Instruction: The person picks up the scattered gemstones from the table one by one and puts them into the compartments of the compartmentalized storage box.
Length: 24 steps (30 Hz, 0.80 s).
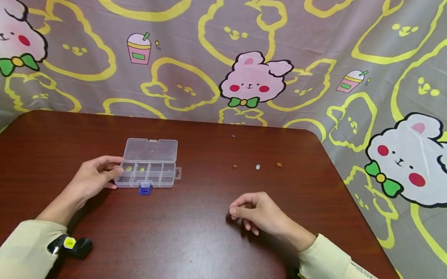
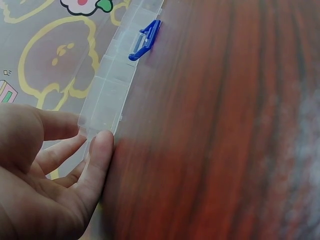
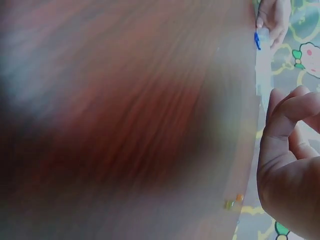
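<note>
A clear plastic compartment box (image 1: 167,180) stands on the table with its lid (image 1: 150,150) folded back and a blue latch (image 1: 145,189) at its front. Two small yellowish beads (image 1: 142,169) lie in separate back-row compartments. At the box's left end my left hand (image 1: 95,176) grips it, thumb in front and fingers behind. Over the table, right of the box, hovers my right hand (image 1: 262,215), fingers bent and thumb near the index fingertip. Whether anything small sits between those tips is hidden. Beyond it lie a white bead (image 1: 258,167) and a brown bead (image 1: 235,166).
An amber bead (image 1: 279,164) lies farther right, and a tiny blue bead (image 1: 233,136) near the back edge of the brown wooden table (image 1: 193,241). A cartoon-printed curtain (image 1: 199,47) hangs behind the table and along its right side.
</note>
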Each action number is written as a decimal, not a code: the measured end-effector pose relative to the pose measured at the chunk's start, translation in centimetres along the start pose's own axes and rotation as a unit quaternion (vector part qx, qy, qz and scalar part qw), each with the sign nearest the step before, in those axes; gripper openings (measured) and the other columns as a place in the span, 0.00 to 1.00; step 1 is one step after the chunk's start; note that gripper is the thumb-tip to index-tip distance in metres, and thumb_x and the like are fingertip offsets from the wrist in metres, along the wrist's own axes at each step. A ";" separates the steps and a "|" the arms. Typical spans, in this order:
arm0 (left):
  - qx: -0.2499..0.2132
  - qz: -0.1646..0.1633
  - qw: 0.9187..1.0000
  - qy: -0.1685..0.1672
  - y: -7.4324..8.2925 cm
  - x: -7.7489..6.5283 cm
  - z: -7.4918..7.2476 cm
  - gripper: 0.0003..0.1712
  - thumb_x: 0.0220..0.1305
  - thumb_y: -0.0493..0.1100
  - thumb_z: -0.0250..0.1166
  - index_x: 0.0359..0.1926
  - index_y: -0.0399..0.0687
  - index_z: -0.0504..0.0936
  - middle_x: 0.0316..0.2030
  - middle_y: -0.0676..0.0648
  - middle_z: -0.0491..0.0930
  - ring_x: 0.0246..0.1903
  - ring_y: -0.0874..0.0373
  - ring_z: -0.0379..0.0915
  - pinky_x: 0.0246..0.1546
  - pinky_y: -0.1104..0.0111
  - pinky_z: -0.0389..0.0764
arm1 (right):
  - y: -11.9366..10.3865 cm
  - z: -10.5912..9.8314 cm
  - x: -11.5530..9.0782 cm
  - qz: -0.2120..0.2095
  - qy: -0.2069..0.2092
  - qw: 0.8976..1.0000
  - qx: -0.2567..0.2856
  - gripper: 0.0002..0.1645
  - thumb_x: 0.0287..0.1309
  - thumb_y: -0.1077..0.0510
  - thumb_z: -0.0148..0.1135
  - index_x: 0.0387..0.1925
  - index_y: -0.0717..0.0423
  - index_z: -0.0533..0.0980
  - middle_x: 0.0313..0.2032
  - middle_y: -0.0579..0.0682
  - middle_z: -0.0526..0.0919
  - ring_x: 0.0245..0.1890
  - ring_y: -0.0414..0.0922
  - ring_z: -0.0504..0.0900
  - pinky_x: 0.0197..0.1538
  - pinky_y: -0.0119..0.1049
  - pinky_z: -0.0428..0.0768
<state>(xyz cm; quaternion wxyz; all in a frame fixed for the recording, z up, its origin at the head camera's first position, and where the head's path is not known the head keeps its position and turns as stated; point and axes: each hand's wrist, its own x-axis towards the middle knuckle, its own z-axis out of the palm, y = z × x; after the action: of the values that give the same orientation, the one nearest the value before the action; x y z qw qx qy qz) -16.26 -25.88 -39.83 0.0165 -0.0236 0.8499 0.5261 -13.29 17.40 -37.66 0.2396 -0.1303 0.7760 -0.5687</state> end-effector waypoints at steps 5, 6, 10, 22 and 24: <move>0.000 0.004 1.000 0.002 0.0 0.1 0.0 0.24 0.74 0.37 0.59 0.66 0.30 0.70 0.48 0.32 0.75 0.32 0.63 0.78 0.30 0.66 0.86 | -0.4 1.2 1.2 -0.007 -0.008 1.000 0.025 0.09 0.62 0.64 0.68 0.40 0.69 0.82 0.31 0.63 0.85 0.15 0.39 0.71 0.14 0.27 0.69; 0.000 0.005 1.000 0.002 0.0 0.1 0.0 0.24 0.74 0.37 0.59 0.66 0.30 0.70 0.48 0.32 0.75 0.32 0.63 0.77 0.29 0.66 0.86 | -0.5 1.4 1.4 -0.007 -0.008 0.999 0.031 0.10 0.62 0.64 0.68 0.40 0.69 0.82 0.31 0.63 0.85 0.15 0.39 0.71 0.14 0.27 0.69; -0.002 0.004 1.000 0.002 0.0 0.0 0.0 0.24 0.74 0.37 0.59 0.66 0.30 0.70 0.48 0.32 0.75 0.31 0.63 0.77 0.30 0.66 0.86 | -0.9 2.3 2.4 0.000 -0.006 0.998 0.058 0.11 0.62 0.65 0.67 0.42 0.71 0.81 0.31 0.61 0.86 0.15 0.39 0.70 0.15 0.27 0.69; 0.005 -0.001 1.000 -0.002 0.3 -0.1 -0.1 0.25 0.74 0.38 0.59 0.66 0.31 0.70 0.49 0.32 0.74 0.32 0.61 0.77 0.30 0.66 0.86 | -1.6 4.7 4.6 0.005 -0.003 0.995 0.100 0.13 0.62 0.66 0.67 0.45 0.73 0.81 0.29 0.52 0.85 0.15 0.37 0.71 0.15 0.27 0.68; 0.006 -0.001 1.000 -0.003 0.3 -0.2 -0.1 0.25 0.74 0.38 0.59 0.67 0.31 0.70 0.49 0.32 0.74 0.32 0.60 0.77 0.30 0.66 0.86 | -1.8 5.0 4.9 0.006 0.000 0.994 0.105 0.13 0.62 0.66 0.67 0.45 0.73 0.81 0.28 0.52 0.85 0.15 0.37 0.71 0.15 0.27 0.68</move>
<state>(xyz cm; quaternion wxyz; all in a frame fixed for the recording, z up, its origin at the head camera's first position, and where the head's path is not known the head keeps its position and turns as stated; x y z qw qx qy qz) -16.12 -25.83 -39.52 0.0194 -0.0225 0.8530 0.5211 -14.99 10.40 -38.27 0.2556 -0.0997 0.7125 -0.6458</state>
